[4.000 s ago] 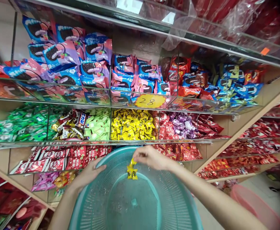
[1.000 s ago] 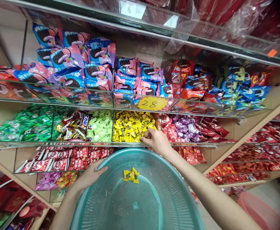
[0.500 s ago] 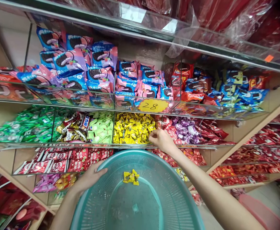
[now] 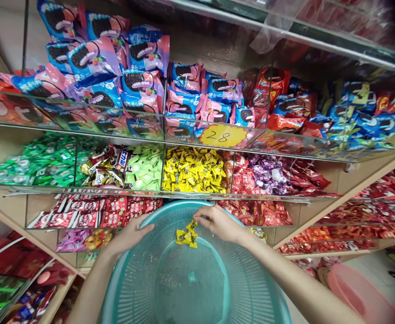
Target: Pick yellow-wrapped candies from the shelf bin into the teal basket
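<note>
A teal plastic basket (image 4: 251, 279) with mesh sides fills the lower middle of the view. My left hand (image 4: 132, 234) grips its left rim, thumb over the edge. My right hand (image 4: 219, 222) is inside the far part of the basket, with its fingertips pinched on a small yellow-wrapped candy (image 4: 192, 224). Directly below that lie a few more yellow candies (image 4: 186, 238) on the basket's bottom. Beyond the rim, a heap of yellow candies (image 4: 194, 170) fills a glass shelf compartment.
Next to the yellow heap are pale green packets (image 4: 146, 167) and red and purple sweets (image 4: 268, 173). Blue and pink cookie packs (image 4: 94, 60) stand on the shelf above, behind a yellow price tag (image 4: 223, 135) marked 28. A pink basket (image 4: 356, 292) is at lower right.
My right hand has moved from the yellow candy heap down and back into the basket, with a candy at its fingertips. The left hand still holds the rim.
</note>
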Motion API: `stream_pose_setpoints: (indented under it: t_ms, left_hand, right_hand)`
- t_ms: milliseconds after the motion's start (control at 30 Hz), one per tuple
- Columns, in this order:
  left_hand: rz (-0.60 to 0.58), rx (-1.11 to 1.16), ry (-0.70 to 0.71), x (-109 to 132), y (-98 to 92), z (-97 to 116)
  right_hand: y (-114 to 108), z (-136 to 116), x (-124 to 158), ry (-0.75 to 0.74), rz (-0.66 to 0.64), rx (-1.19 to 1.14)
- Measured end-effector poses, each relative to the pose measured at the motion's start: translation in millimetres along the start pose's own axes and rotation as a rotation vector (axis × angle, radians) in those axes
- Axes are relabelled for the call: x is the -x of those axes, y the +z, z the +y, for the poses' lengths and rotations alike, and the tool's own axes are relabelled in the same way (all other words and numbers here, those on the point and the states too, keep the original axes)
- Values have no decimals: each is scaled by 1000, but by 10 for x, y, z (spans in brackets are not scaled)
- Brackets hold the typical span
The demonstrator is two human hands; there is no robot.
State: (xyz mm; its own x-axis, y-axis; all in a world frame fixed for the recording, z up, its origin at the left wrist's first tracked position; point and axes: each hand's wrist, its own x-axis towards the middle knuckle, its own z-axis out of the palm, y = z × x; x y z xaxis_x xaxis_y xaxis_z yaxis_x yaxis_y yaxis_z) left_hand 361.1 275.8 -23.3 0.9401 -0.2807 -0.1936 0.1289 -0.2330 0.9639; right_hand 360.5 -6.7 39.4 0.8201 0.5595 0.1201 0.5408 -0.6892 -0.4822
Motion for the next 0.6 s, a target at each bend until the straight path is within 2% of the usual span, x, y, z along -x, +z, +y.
stream_pose_setpoints:
  t_ms: [100,200,300,467,600]
  left_hand:
    - [-3,-1,-22,12,4,9]
    - [0,9,-18,11,6,4]
    - [-10,28,8,-1,0,-24]
    - [-12,1,7,10,-9,-29]
    - [-19,-3,0,34,-1,12]
  right_hand:
    - [299,247,-6,124,-217,217]
    - [451,379,12,215,-312,333]
    - [526,380,8,275,-382,406]
    - [573,269,-63,317,-413,471]
    - [444,108,-65,338,-354,517]
